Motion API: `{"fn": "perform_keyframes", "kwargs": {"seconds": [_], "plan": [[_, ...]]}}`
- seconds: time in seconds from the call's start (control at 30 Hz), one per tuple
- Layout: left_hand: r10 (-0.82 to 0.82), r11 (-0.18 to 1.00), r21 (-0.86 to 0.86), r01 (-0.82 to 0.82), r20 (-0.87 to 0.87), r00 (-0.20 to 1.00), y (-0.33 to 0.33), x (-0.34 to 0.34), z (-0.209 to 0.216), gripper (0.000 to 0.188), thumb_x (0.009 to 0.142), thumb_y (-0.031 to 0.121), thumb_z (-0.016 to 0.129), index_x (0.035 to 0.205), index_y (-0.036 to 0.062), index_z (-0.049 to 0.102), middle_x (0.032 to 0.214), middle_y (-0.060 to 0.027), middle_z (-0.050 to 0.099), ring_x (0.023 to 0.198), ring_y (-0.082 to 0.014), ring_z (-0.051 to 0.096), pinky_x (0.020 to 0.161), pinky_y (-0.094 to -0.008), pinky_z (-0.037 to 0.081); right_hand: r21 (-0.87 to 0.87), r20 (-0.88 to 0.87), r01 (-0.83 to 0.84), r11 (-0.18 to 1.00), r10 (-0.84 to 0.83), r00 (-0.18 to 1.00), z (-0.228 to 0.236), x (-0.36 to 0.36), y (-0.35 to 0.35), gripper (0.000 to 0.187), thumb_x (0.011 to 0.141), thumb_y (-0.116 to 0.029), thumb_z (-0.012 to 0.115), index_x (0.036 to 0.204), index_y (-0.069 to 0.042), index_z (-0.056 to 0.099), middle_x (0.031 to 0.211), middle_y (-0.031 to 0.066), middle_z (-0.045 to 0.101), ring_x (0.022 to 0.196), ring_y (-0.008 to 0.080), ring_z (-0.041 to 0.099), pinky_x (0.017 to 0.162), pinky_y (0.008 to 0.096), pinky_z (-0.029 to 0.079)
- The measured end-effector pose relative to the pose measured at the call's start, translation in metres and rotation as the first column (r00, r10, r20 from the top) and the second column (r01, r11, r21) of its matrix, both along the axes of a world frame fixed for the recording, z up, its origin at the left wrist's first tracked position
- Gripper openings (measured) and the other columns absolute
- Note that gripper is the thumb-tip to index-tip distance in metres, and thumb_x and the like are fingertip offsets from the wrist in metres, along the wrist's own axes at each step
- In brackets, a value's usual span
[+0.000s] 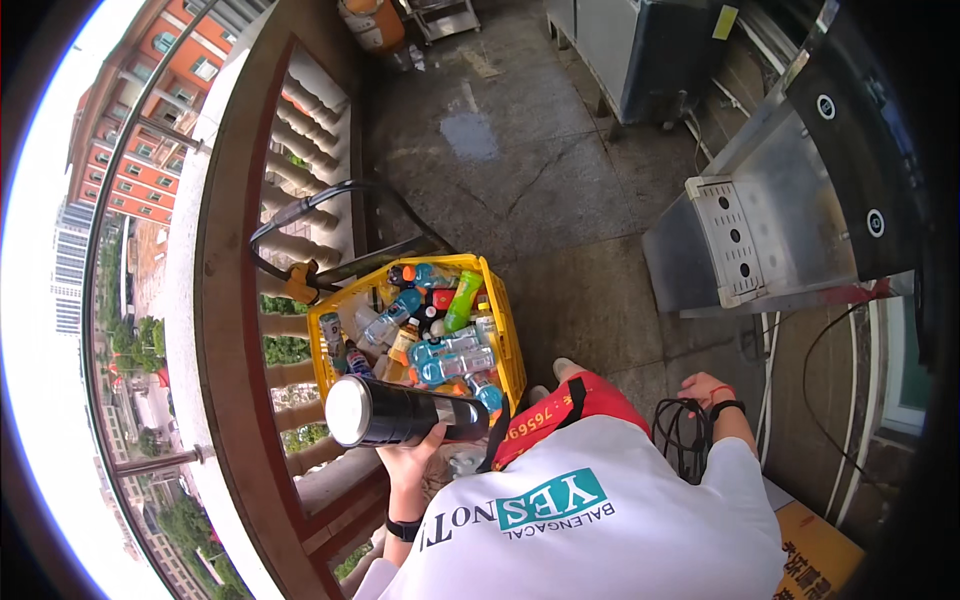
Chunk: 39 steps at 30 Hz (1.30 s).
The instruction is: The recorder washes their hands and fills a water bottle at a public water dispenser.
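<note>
My left hand (pixel 412 460) is closed round a large dark cylindrical bottle (pixel 400 412) with a pale, round end. It holds the bottle on its side over the near edge of a yellow basket (pixel 512 365). Inside the basket lie several drink bottles, among them a green bottle (pixel 462 302) and a clear bottle with blue parts (pixel 455 365). Out to the right, my right hand (pixel 703 388) is closed, with a coiled black cable (pixel 684 430) hanging from it. The fingers partly hide where the cable is gripped.
A black handle (pixel 350 187) rises behind the basket. Along the left runs a balustrade (pixel 225 270) with a metal rail outside it. Metal kitchen equipment (pixel 765 210) and a dark cabinet (pixel 655 60) stand on the right. A yellow box (pixel 815 545) lies at lower right.
</note>
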<state>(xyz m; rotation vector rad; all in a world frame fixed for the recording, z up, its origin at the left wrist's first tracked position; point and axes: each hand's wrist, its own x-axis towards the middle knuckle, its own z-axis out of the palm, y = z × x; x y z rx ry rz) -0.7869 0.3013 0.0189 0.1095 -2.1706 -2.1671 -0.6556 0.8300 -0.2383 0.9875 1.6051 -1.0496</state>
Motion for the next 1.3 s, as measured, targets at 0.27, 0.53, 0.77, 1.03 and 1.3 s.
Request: {"fn": "perform_keyframes", "kwargs": {"seconds": [0.27,0.53,0.77,1.03,1.3], "plan": [[-0.176,0.978,-0.092,0.187,0.116,0.978,0.098,-0.180,-0.061,0.076,0.057,0.013,0.086,0.119,-0.0003,0.046,0.105,-0.0090,0.060,0.096,-0.0190,0.059,0.088,-0.0334,0.049,0.390,-0.785,-0.347,0.853,0.505,0.358,0.138,-0.325,-0.016,0.040,0.078,-0.021,0.073,0.113,-0.005,0.062,0.089,0.0098,0.067,0.066,0.0184,0.061,0.063,0.0308,0.050],[-0.279,0.881,-0.390,0.267,0.027,0.960,0.256,-0.414,-0.081,0.084,0.054,0.020,0.087,0.121,0.0001,0.041,0.111,-0.0159,0.057,0.102,-0.0269,0.059,0.090,-0.0379,0.047,0.143,-0.982,-0.608,0.781,0.187,0.008,0.231,-0.590,-0.057,0.086,0.081,-0.057,0.061,0.142,-0.005,0.030,0.129,0.0141,0.045,0.084,0.0189,0.061,0.069,0.0305,0.052],[-0.265,0.803,-0.553,0.222,0.002,0.964,0.329,-0.583,-0.039,0.085,0.053,0.021,0.085,0.122,0.0002,0.040,0.106,-0.0198,0.059,0.098,-0.0311,0.062,0.084,-0.0378,0.050,0.495,-0.867,-0.403,0.770,0.470,-0.167,0.276,-0.744,-0.023,0.069,0.077,-0.053,0.067,0.124,-0.007,0.045,0.108,0.0138,0.053,0.080,0.0363,0.064,0.063,0.0417,0.053],[-0.860,0.505,-0.121,0.854,0.010,0.510,0.336,-0.820,-0.040,0.084,0.052,0.014,0.085,0.126,0.0046,0.045,0.112,-0.0133,0.061,0.105,-0.0250,0.061,0.093,-0.0366,0.047,0.628,-0.727,-0.450,0.634,0.272,-0.631,0.291,-0.940,0.022,0.052,0.077,-0.040,0.067,0.112,-0.004,0.050,0.103,0.0133,0.053,0.077,0.0293,0.060,0.065,0.0388,0.050],[-0.998,0.039,-0.289,0.957,0.026,0.049,0.414,-1.103,0.002,0.079,0.055,0.013,0.083,0.124,0.0032,0.046,0.111,-0.0117,0.061,0.102,-0.0224,0.059,0.090,-0.0358,0.046,0.708,-0.664,-0.480,0.519,0.720,-0.201,0.361,-1.106,0.091,0.061,0.078,-0.031,0.070,0.132,-0.021,0.043,0.125,0.0143,0.043,0.097,0.0270,0.058,0.078,0.0353,0.050]]}}
